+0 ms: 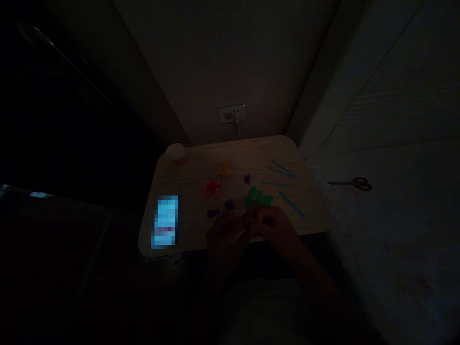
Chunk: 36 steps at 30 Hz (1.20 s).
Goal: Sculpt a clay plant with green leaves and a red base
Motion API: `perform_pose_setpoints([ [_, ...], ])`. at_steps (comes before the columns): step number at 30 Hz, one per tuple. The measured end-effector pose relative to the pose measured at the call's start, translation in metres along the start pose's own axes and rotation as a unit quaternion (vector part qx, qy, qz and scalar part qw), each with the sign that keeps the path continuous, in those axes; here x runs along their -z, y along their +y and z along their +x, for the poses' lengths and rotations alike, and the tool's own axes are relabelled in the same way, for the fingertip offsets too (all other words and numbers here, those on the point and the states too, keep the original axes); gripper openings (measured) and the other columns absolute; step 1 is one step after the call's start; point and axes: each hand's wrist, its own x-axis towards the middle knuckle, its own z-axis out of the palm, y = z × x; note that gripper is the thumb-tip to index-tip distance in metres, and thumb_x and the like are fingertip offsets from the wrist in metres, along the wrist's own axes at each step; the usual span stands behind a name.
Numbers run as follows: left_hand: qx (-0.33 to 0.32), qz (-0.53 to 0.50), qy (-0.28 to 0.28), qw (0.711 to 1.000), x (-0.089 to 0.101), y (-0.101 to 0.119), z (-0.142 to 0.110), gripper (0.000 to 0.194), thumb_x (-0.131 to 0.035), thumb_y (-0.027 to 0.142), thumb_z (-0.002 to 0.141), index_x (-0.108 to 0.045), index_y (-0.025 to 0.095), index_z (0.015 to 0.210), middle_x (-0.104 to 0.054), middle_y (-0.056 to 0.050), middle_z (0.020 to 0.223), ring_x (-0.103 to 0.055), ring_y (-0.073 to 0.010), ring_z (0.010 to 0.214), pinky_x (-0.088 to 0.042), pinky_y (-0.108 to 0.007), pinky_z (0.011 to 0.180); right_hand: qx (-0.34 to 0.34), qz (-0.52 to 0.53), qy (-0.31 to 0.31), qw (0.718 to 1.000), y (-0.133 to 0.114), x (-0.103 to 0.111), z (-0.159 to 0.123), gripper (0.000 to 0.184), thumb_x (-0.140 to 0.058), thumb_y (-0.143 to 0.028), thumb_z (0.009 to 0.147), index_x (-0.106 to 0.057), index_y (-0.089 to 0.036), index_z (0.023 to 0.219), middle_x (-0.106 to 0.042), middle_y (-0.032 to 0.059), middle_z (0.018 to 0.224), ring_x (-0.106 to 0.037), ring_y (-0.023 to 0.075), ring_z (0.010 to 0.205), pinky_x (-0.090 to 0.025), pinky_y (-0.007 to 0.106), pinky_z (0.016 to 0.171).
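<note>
The room is very dark. My left hand [225, 231] and my right hand [275, 225] meet at the near edge of a small wooden table [194, 172], fingers curled together around something small I cannot make out. Just beyond my fingers lie green clay pieces [259, 196]. Purple bits [229, 205], a red clay shape [211, 188], an orange cone [225, 168] and another purple lump [247, 178] are spread over the tabletop.
A lit phone screen [165, 221] lies on the table's left front. A pale round container [175, 152] stands at the back left. Thin blue tools [283, 170] lie to the right. Scissors [354, 183] rest on the surface to the right. A wall socket [232, 114] sits behind.
</note>
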Motion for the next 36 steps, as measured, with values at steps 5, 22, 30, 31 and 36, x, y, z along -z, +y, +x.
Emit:
perform_pose_setpoints([
  [5,0.000,-0.042,0.020,0.999,0.000,0.008,0.001,0.010,-0.072,0.022,0.096,-0.076,0.019,0.088,-0.071,-0.002,0.079,-0.066,-0.0135,0.071,-0.053,-0.023,0.064,-0.025,0.021,-0.011,0.999,0.004,-0.004,0.003,0.054,-0.098,-0.042,0.065,-0.049,-0.021,0.054,-0.065,-0.0032,0.064,-0.061,0.0135,0.060,-0.050,0.025,0.058],
  [22,0.335,-0.373,0.025,0.865,-0.011,-0.005,-0.004,0.045,-0.095,0.053,0.067,-0.069,0.018,0.057,-0.066,-0.002,0.062,-0.061,-0.0147,0.060,-0.048,-0.025,0.058,0.278,-0.261,-0.056,0.923,-0.008,0.015,-0.003,0.011,-0.081,-0.036,0.094,-0.086,-0.026,0.096,-0.082,0.0060,0.088,-0.076,0.0207,0.080,-0.061,0.032,0.073],
  [30,0.214,-0.312,-0.027,0.925,-0.002,-0.011,0.002,0.026,-0.092,0.050,0.076,-0.088,0.027,0.088,-0.071,-0.007,0.086,-0.065,-0.0187,0.081,-0.052,-0.029,0.070,0.232,-0.216,-0.082,0.945,-0.004,0.010,-0.007,0.038,-0.064,-0.047,0.104,-0.078,-0.023,0.080,-0.070,0.0034,0.076,-0.064,0.0181,0.073,-0.052,0.031,0.069],
  [31,0.210,-0.308,-0.042,0.927,-0.002,-0.011,0.002,0.026,-0.092,0.051,0.075,-0.089,0.028,0.088,-0.071,-0.007,0.086,-0.065,-0.0195,0.082,-0.052,-0.029,0.070,0.214,-0.205,-0.078,0.952,-0.004,0.009,-0.007,0.040,-0.064,-0.049,0.104,-0.078,-0.022,0.078,-0.068,0.0029,0.074,-0.063,0.0178,0.072,-0.051,0.031,0.067],
  [36,0.208,-0.289,-0.021,0.934,-0.001,-0.008,-0.001,0.026,-0.093,0.050,0.074,-0.089,0.032,0.092,-0.073,-0.006,0.086,-0.068,-0.0200,0.082,-0.054,-0.030,0.071,0.097,-0.120,-0.101,0.983,-0.002,0.004,-0.007,0.050,-0.068,-0.062,0.096,-0.072,-0.021,0.068,-0.059,-0.0011,0.064,-0.054,0.0135,0.059,-0.045,0.025,0.056],
])
